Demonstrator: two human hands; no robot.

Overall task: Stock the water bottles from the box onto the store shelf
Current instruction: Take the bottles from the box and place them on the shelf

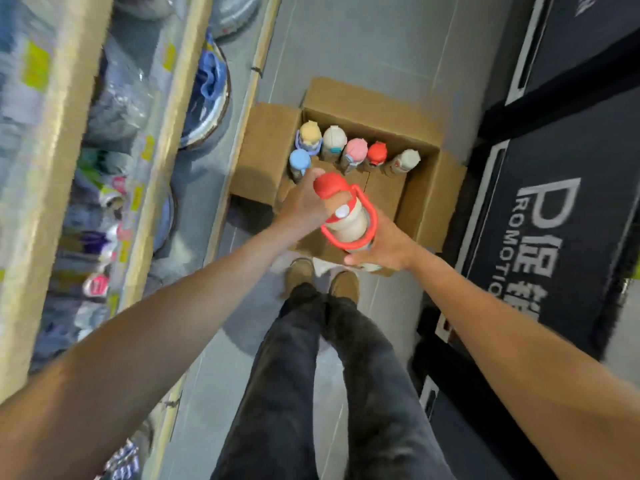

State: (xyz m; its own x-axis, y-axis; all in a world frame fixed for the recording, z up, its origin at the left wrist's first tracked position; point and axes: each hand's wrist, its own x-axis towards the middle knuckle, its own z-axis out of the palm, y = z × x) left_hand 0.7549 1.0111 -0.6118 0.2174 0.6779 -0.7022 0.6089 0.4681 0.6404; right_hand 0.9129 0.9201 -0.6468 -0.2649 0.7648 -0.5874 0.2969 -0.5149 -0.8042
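Both hands clasp a cream bottle (348, 221) (red cap, red strap): left hand (306, 204) at its neck, right hand (384, 249) under its base, mid-frame above the open box (420, 188).

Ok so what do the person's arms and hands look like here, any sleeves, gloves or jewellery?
Both arms are bare from the hands up to the bottom edge of the picture: no sleeves show. The left hand and right hand wear no gloves, and no watch, bracelet or ring is visible on either wrist or hand, though motion blur would hide small details. Lower down, the person wears dark trousers and tan shoes.
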